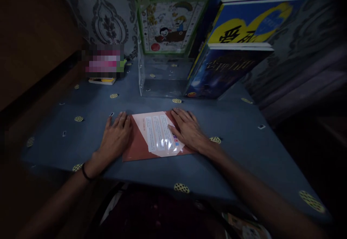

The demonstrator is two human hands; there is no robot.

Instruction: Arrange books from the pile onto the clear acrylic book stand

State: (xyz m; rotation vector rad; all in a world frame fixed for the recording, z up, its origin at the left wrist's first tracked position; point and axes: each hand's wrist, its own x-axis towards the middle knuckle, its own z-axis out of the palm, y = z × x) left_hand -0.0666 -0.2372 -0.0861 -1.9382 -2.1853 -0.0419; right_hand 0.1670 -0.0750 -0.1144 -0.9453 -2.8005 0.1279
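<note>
Two hands lie apart, palms down, at opposite ends of a brown booklet (pixel 155 136), which rests flat on the table (pixel 235 134) near its front edge. The left hand (pixel 116 132) meets the booklet's left edge; in this dim light I cannot tell whether its fingers overlap that edge. The right hand (pixel 188 129) covers the other end, thumb pointing inward. A narrow strip of blue cloth (pixel 143 103) separates the booklet's far edge from a clear stand (pixel 162 87), with upright books (pixel 222 73) at its right. Wider cloth stretches outward beyond each hand, on the left reaching a small stack (pixel 102 81).
</note>
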